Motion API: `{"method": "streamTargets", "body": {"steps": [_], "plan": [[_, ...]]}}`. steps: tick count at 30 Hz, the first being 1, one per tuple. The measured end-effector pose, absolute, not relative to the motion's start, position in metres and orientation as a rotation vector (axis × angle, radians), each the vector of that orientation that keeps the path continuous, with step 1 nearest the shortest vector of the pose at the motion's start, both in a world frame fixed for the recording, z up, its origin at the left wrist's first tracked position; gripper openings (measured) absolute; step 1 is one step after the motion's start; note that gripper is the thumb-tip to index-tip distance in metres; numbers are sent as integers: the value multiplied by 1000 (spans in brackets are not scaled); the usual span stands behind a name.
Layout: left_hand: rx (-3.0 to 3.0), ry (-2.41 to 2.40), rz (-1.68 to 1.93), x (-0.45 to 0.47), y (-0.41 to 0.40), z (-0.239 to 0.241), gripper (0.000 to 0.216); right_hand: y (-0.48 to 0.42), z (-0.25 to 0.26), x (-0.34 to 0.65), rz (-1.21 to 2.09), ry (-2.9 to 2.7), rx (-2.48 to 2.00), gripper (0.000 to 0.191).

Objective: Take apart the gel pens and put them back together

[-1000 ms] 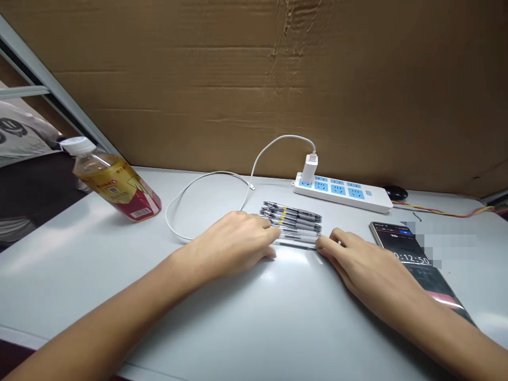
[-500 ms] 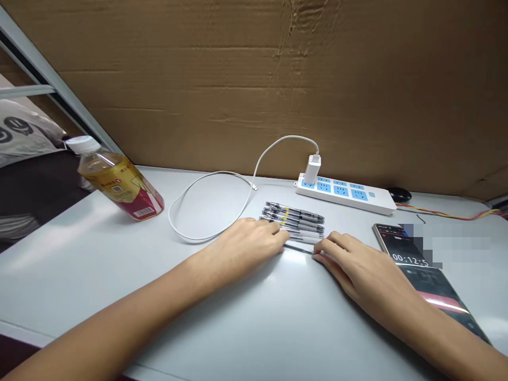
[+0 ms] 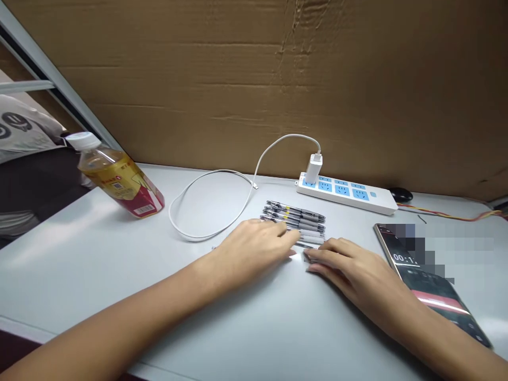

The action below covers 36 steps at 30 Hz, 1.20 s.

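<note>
Several grey and clear pens [image 3: 297,219] lie side by side in a row on the white table [image 3: 222,317]. My left hand [image 3: 254,246] rests palm down at the row's left end, its fingertips pinched on the nearest pen. My right hand [image 3: 349,264] lies at the right end, fingers curled onto the same near pen [image 3: 307,246]. Most of that pen is hidden between the two hands.
A tea bottle [image 3: 115,177] stands at the back left. A white cable [image 3: 214,196] loops to a charger in a blue and white power strip [image 3: 345,193]. A phone [image 3: 428,280] lies at the right. A cardboard wall [image 3: 254,79] backs the table.
Both hands have closed in toward each other along the nearest pen, and the right fingertips have slid left. The camera has shifted slightly.
</note>
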State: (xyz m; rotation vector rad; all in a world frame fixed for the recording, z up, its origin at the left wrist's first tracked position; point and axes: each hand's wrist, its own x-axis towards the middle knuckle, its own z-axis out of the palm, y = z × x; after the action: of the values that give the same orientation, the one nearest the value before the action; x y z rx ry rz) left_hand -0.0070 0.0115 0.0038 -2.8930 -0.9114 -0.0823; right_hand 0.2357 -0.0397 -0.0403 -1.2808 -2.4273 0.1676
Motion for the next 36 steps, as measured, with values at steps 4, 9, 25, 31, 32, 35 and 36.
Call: {"method": "streamTargets", "body": {"steps": [4, 9, 25, 31, 32, 35, 36], "plan": [[-2996, -834, -148, -2, 8, -6, 18, -39, -40, 237, 321, -2381, -1260, 20], [-3022, -786, -225, 1, 6, -12, 18, -41, -35, 234, 361, -2368, -1237, 22], [-2988, -1249, 6, -23, 22, 43, 18, -36, -27, 245, -22, -2369, -1291, 32], [-3064, -1547, 410, -45, 26, 58, 15, -35, -21, 251, 55, -2533, -1220, 29], [-3082, -1540, 458, -45, 24, 55, 11, -35, -21, 250, 60, -2567, -1209, 28], [-3169, -1492, 482, -43, 22, 49, 7, -34, -20, 249, 45, -2635, -1195, 28], [-3213, -1463, 461, -41, 21, 49, 10, -33, -20, 249, 39, -2648, -1196, 28]]}}
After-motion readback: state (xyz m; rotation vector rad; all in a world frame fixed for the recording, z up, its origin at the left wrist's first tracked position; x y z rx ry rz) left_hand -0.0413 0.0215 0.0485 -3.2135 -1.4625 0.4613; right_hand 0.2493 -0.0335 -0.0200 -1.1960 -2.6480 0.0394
